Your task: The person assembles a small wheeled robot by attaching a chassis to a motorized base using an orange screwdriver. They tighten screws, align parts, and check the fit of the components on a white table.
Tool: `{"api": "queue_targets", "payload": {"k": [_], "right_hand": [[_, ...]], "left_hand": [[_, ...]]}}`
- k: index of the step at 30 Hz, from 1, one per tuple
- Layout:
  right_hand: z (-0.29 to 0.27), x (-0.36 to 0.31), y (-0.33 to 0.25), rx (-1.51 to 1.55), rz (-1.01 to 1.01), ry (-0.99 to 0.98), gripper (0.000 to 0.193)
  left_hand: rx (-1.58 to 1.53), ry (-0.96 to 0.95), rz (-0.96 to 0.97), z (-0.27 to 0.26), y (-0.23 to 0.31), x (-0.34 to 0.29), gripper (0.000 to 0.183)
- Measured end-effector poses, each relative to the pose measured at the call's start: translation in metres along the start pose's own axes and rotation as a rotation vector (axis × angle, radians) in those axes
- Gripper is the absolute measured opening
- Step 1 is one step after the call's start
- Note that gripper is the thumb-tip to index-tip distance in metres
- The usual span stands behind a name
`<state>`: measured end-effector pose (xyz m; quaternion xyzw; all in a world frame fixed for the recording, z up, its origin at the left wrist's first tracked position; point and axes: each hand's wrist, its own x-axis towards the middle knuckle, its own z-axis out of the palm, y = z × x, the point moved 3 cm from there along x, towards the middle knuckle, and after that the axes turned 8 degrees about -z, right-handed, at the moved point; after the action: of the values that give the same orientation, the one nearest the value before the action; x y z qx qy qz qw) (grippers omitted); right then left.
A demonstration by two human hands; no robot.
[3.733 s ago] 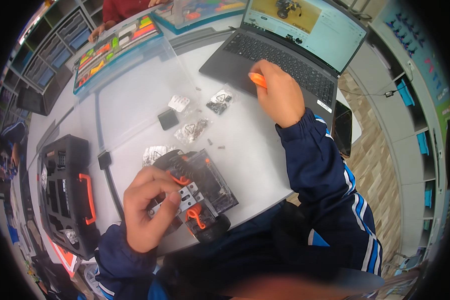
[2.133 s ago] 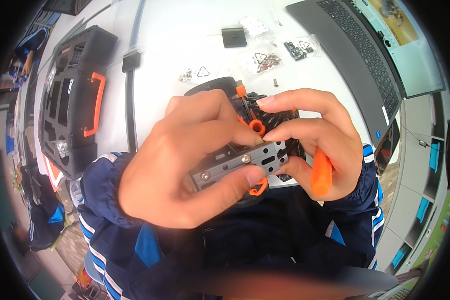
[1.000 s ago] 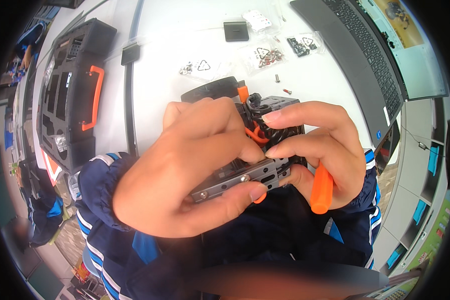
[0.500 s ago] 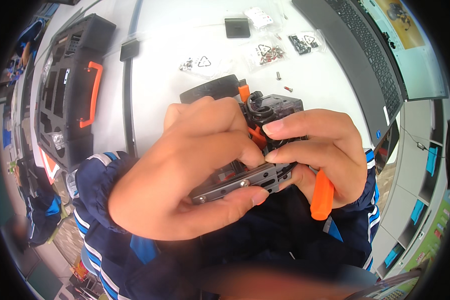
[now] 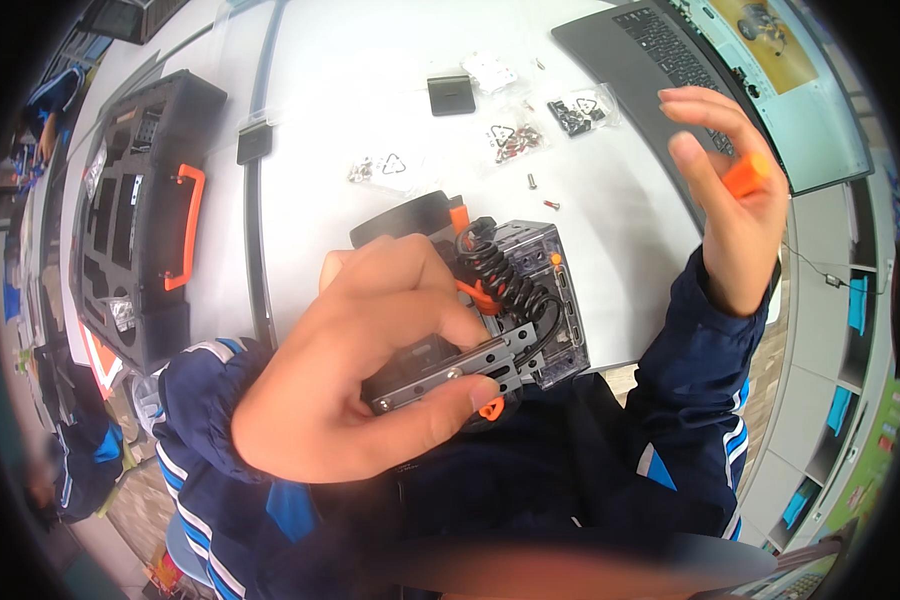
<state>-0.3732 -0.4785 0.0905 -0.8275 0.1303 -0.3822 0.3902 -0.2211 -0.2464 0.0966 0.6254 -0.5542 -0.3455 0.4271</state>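
Note:
My left hand is closed around a part-built robot model, with its thumb along a grey slotted metal bar. Screw heads show on that bar. At the model's right end is a dark see-through housing, with a coiled black cable over it. Much of the model is hidden behind my left hand. My right hand is raised at the right, near the laptop and apart from the model. An orange-handled screwdriver is tucked in its grip, thumb and index finger stretched out; its shaft is not visible.
Two loose screws lie on the white table beyond the model. Farther back are small bags of parts and a flat black square. A black case with an orange handle stands left; an open laptop sits at the back right.
My right hand has let go of the model and moved up and right, carrying the screwdriver. The coiled cable and housing are now uncovered. My left hand keeps its hold.

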Motion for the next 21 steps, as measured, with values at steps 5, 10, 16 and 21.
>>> {"api": "queue_targets", "payload": {"k": [5,10,16,21], "right_hand": [[0.013,0.007,0.032,-0.351,-0.152,-0.064,0.012],[0.029,-0.001,0.049,-0.303,-0.079,-0.356,0.014],[0.052,-0.020,0.050,-0.288,-0.100,-0.680,0.019],[0.052,-0.012,0.028,-0.280,-0.078,-0.611,0.013]], "left_hand": [[-0.011,-0.010,-0.104,-0.001,0.001,-0.005,0.025],[0.001,0.043,-0.107,0.002,0.003,-0.008,0.025],[0.005,0.054,-0.067,0.003,0.001,-0.008,0.024],[-0.016,0.067,-0.075,0.005,0.003,-0.009,0.023]]}}
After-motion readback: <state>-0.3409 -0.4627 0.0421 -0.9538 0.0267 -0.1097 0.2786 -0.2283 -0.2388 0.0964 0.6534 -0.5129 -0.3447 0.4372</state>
